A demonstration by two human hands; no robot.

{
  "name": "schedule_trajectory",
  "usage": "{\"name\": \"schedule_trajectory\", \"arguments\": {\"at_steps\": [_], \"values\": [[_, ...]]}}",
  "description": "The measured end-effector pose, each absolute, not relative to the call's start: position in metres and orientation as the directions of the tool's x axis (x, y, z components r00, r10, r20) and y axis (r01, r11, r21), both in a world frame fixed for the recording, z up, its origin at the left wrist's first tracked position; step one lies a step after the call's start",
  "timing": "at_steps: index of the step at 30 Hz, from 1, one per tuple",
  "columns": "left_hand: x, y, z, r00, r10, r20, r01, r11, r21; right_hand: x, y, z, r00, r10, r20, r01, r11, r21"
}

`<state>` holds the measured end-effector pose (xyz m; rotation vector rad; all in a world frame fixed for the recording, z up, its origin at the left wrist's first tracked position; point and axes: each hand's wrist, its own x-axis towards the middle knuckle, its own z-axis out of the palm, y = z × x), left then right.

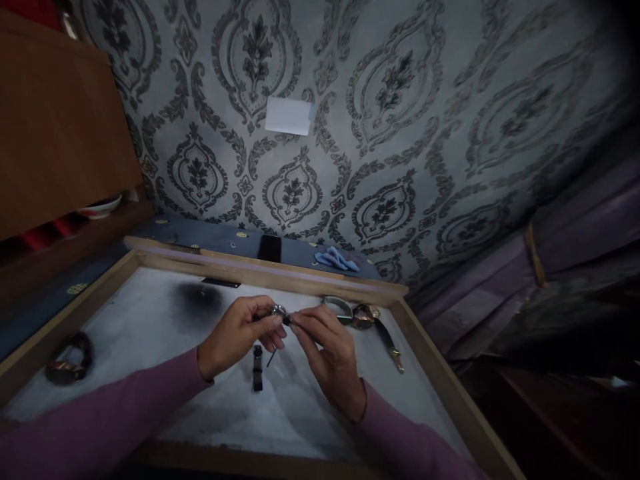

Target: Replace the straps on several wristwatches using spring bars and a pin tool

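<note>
My left hand (240,333) grips a small silver wristwatch (279,310) between thumb and fingers, above the middle of a shallow wooden-framed tray. Pinched close against the watch's right side, my right hand (327,350) holds a dark end that looks like its strap (287,321). A thin dark strip (271,358) hangs below the fingers; what it joins is hidden. On the white tray bottom beneath lies a short dark watch strap (257,368), detached.
The tray's wooden rim (435,360) surrounds the work. Watches (363,316) and a dark strap (387,338) lie at right, another watch (70,360) at left. Behind the rim are a black phone (270,248) and a blue cloth (336,259), before a patterned wall.
</note>
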<state>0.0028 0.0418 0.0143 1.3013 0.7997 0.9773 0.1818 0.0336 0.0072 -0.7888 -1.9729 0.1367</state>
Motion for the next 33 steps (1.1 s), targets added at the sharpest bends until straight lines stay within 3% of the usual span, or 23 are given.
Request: {"name": "schedule_trajectory", "arguments": {"at_steps": [9,15,20,26,33], "values": [[0.0021,0.0442,0.0123,0.409,0.912,0.044,-0.153,0.021,0.988,0.1836,0.0333,0.0041,-0.376,0.550,0.746,0.525,0.790,-0.317],[0.0013,0.0462,0.0126,0.442,0.897,0.001,-0.175,0.085,0.981,0.1844,0.0311,0.0028,-0.435,0.443,0.784,0.594,0.795,-0.119],[0.0012,0.0476,0.0098,0.439,0.898,-0.028,-0.150,0.105,0.983,0.1839,0.0298,0.0021,-0.445,0.449,0.775,0.612,0.784,-0.103],[0.0007,0.0483,0.0097,0.431,0.902,-0.016,-0.151,0.090,0.984,0.1827,0.0315,-0.0004,-0.397,0.495,0.773,0.576,0.790,-0.210],[0.0022,0.0462,0.0121,0.437,0.900,0.006,-0.186,0.084,0.979,0.1825,0.0349,0.0082,-0.316,0.699,0.642,0.381,0.713,-0.589]]}}
